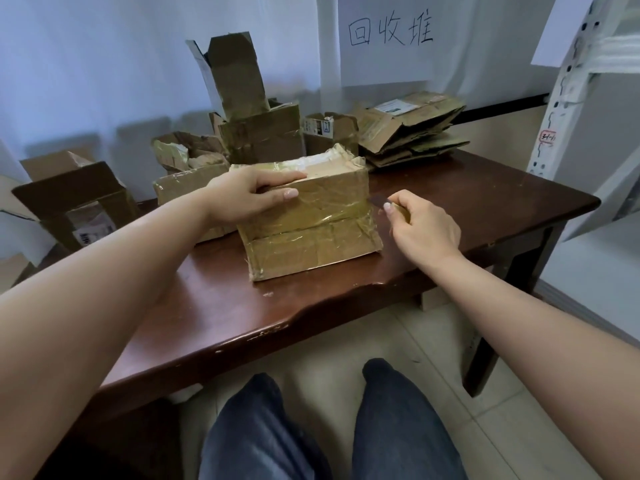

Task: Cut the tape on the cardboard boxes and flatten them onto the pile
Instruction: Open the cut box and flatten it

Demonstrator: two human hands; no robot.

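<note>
The right hand [420,230] pinches a cutter [381,202], blade apparently at the box's [311,220] 3 o'clock taped edge, while the left hand [249,195] grips its top at 10 o'clock.

Both forearms are bare up to the frame edge, with no sleeves, watch or rings showing. The left hand [247,195] and right hand [420,227] wear no gloves; the nails are longish with a pale finish. Below the hands, the legs are in dark blue denim trousers [398,420].
</note>
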